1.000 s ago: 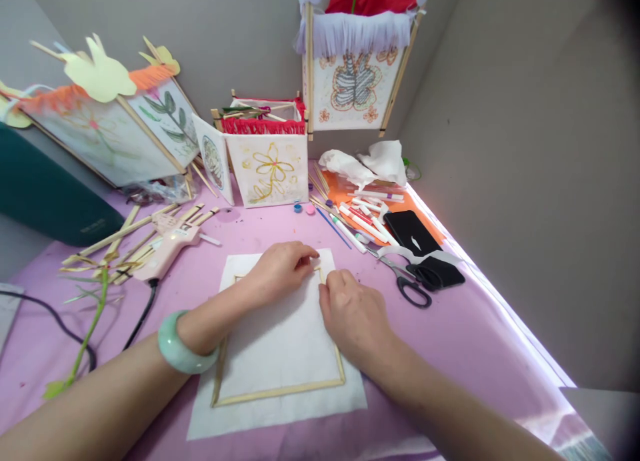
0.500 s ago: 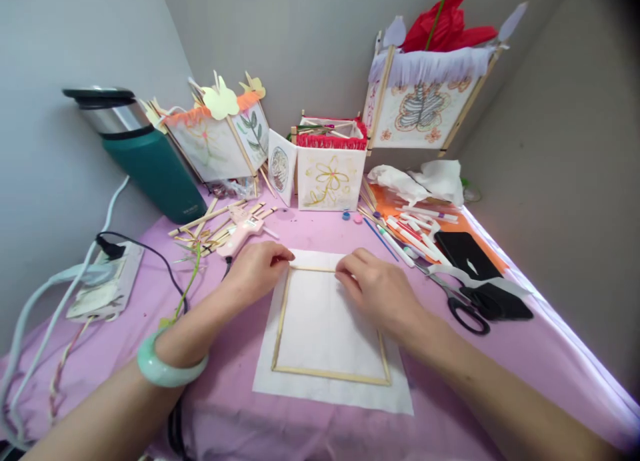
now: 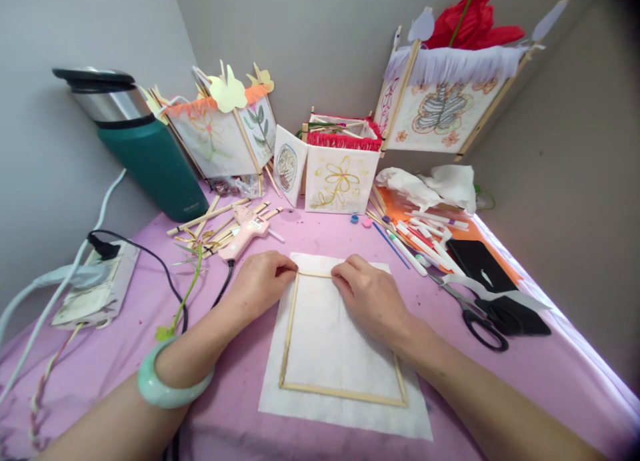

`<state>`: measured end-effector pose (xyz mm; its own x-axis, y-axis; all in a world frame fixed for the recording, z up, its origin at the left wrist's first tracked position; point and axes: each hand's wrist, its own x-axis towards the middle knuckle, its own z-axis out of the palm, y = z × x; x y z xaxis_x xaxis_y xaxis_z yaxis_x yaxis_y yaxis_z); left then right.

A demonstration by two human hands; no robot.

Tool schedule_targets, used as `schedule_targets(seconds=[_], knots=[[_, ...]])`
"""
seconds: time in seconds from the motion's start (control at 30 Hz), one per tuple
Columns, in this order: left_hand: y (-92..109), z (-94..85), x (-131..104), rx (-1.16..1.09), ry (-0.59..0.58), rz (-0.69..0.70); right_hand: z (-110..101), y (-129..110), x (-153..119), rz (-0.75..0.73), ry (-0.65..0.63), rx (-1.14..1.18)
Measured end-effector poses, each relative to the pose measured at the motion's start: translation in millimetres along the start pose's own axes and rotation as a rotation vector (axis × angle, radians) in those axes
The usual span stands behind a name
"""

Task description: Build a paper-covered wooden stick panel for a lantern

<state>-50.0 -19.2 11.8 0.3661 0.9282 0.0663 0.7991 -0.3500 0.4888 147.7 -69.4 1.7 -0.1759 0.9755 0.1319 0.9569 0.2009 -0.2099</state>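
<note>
One stick frame (image 3: 343,393) lies on a white sheet (image 3: 345,422), under and between both hands. The left hand (image 3: 265,281) pinches its far left corner, the right hand (image 3: 373,301) its far bar (image 3: 315,275); light, even pressure should keep it square. Straight beyond the hands, a red-fringed box (image 3: 344,141) holds something thin and green (image 3: 324,125).

A pinkish-purple surface (image 3: 235,381) spans the lower frame. A white sheet (image 3: 345,341) lies flat on it at lower centre. A power strip (image 3: 95,294) rests at left, a teal bottle (image 3: 150,161) stands at upper left, and wooden sticks (image 3: 207,217) lie left of centre. A blue cap (image 3: 355,219) and pink cap (image 3: 367,222) sit near centre, with scissors (image 3: 461,299) at right.
</note>
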Motion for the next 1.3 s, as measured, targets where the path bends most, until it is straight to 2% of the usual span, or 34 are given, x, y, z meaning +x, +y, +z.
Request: schedule_targets(seconds=[0.13, 0.43, 1.3], knots=[[3.2, 0.1, 0.9, 0.0, -0.004, -0.055, 4.6, 1.9, 0.7, 0.005, 0.018, 0.014], [3.2, 0.9, -1.4, -0.027, -0.023, -0.076, 11.2, 2.7, 2.0, 0.002, 0.021, -0.005], [-0.6, 5.6, -1.7, 0.033, 0.0, 0.004, 12.7, -4.4, 5.6, 0.054, 0.014, -0.023]])
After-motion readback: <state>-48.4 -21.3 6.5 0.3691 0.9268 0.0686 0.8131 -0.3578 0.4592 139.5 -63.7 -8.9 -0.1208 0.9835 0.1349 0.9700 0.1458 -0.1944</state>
